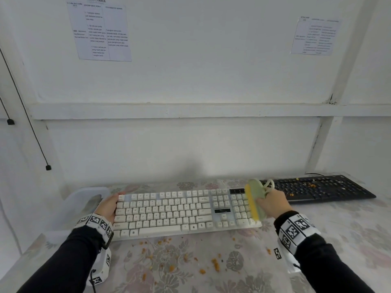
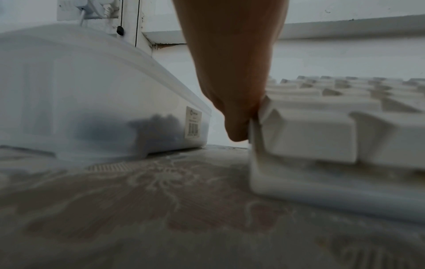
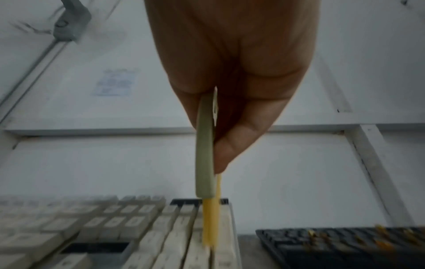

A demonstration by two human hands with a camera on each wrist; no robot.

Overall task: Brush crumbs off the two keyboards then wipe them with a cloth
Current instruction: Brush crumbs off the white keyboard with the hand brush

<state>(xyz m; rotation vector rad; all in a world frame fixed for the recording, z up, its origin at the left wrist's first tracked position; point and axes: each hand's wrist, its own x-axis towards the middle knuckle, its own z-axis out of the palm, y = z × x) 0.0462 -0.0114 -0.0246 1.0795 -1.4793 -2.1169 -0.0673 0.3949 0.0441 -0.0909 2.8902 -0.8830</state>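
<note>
A white keyboard [image 1: 169, 210] lies across the middle of the table. My left hand [image 1: 109, 205] holds its left end, thumb over the top corner; the left wrist view shows that hand [image 2: 232, 102] against the keyboard's [image 2: 322, 138] edge. My right hand [image 1: 273, 203] grips a pale green brush [image 1: 255, 198] with yellow bristles over the number pad at the keyboard's right end. From the right wrist, the brush [image 3: 205, 163] points down and its bristles touch the white keys [image 3: 174, 234]. A black keyboard [image 1: 321, 188] with orange crumbs on it lies at the back right.
Orange crumbs [image 1: 214, 264] are scattered on the flowered tablecloth [image 1: 179, 269] in front of the white keyboard. A translucent plastic box [image 1: 84, 199] stands just left of my left hand. A white wall runs close behind both keyboards.
</note>
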